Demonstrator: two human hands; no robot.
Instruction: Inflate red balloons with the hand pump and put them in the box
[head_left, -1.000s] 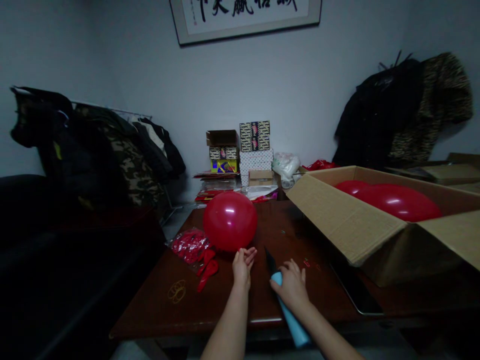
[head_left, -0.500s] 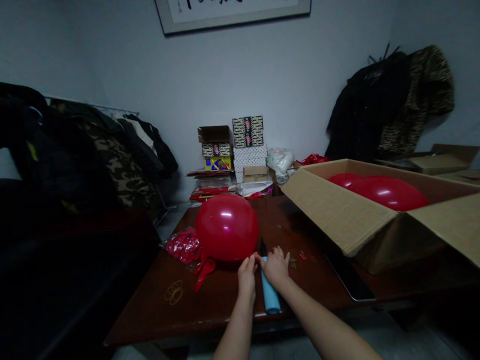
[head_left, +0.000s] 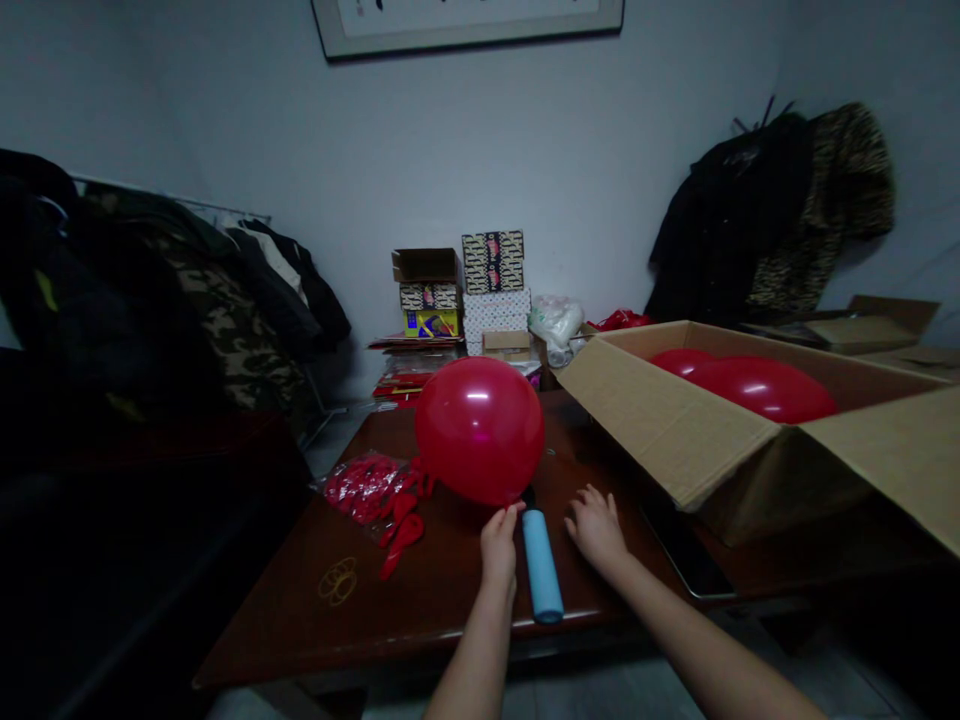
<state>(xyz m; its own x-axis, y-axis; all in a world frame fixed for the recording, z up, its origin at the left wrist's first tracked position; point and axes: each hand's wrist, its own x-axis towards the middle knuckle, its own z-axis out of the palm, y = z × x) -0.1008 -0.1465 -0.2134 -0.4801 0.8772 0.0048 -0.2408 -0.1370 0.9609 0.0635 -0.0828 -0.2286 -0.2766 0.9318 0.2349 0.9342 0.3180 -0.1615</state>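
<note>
A large inflated red balloon (head_left: 478,430) stands above the dark wooden table (head_left: 450,610). Its neck is pinched in the fingertips of my left hand (head_left: 499,542). Just right of that hand lies a light blue hand pump (head_left: 542,568) with a black tip. My right hand (head_left: 598,530) rests low over the tabletop to the right of the pump, fingers apart and pointing down; it covers the spot where small coloured clips lay. Limp red balloons (head_left: 403,540) lie to the left beside a clear bag of red balloons (head_left: 361,488).
An open cardboard box (head_left: 675,425) with inflated red balloons (head_left: 761,388) stands on the right. A dark phone (head_left: 694,555) lies in front of it. Yellow rubber bands (head_left: 339,582) lie at the table's left. Stacked boxes (head_left: 495,315) stand by the wall.
My right hand has left the balloon's neck and moved right across the table. The balloon has shifted right and up, its neck still in my left hand.
</note>
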